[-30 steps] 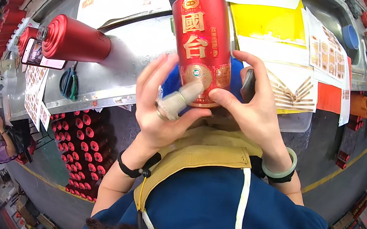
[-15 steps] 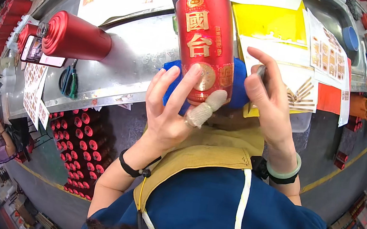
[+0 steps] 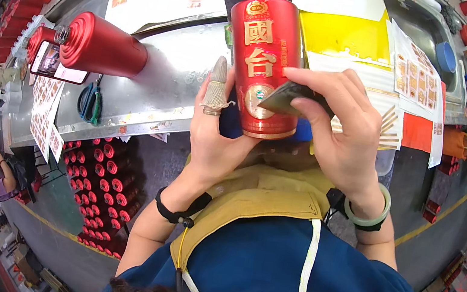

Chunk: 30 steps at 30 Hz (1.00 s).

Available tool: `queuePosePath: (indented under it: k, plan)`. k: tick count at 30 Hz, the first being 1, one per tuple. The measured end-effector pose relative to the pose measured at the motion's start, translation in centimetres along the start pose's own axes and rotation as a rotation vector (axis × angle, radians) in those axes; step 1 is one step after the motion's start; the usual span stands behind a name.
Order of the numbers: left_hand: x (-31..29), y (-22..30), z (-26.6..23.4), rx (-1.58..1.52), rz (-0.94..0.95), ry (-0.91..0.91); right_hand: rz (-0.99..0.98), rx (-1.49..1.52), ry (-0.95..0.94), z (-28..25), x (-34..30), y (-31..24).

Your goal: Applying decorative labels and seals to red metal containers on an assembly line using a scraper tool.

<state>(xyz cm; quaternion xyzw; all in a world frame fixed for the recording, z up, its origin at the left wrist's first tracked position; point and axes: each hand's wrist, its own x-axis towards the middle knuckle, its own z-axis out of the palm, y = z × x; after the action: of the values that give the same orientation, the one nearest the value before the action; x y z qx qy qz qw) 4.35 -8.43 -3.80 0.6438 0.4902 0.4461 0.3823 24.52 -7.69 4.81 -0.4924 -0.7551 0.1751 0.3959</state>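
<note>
A red bottle [image 3: 263,68] with gold lettering lies tilted in front of me, its neck pointing away, partly resting on a blue cushion [image 3: 303,130]. My left hand [image 3: 214,140] holds the bottle's lower left side, thumb at the base; one finger wears a pale cloth finger cover [image 3: 215,95] and points up. Some of its fingers are hidden by the bottle. My right hand [image 3: 346,112] pinches a thin dark flat scraper [image 3: 293,97]. The scraper's edge meets the round gold label [image 3: 255,96] near the bottle's base.
Another red bottle [image 3: 111,50] lies left, near a phone [image 3: 57,64] and scissors [image 3: 90,102]. Sticker sheets [image 3: 419,71] and yellow film [image 3: 348,36] cover the right side. Many red bottles [image 3: 105,187] stand below the table's edge. A blue cup [image 3: 445,56] sits far right.
My right hand has moved left, bringing the scraper onto the bottle's label. My left hand has shifted from the bottle's front to its left side. The bottle has moved slightly right.
</note>
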Motion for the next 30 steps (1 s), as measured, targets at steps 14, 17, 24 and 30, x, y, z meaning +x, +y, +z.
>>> queuePosePath:
  k: [14, 17, 24, 30]
  plan:
    - [1.1, 2.9, -0.6, 0.372, 0.296, 0.013, -0.054, -0.106, 0.286, -1.7, 2.9, 1.9]
    - [1.2, 3.5, -0.5, 0.629, 0.384, -0.076, 0.059, 0.105, 0.325, -1.6, 2.2, 2.7]
    - [0.7, 3.4, 0.7, 0.703, 0.387, -0.039, 0.078, 0.113, 0.299, -1.1, 1.2, 2.3]
    - [0.5, 1.3, 0.1, 0.332, 0.228, 0.031, -0.050, 0.122, -0.041, -0.6, 0.7, 1.2]
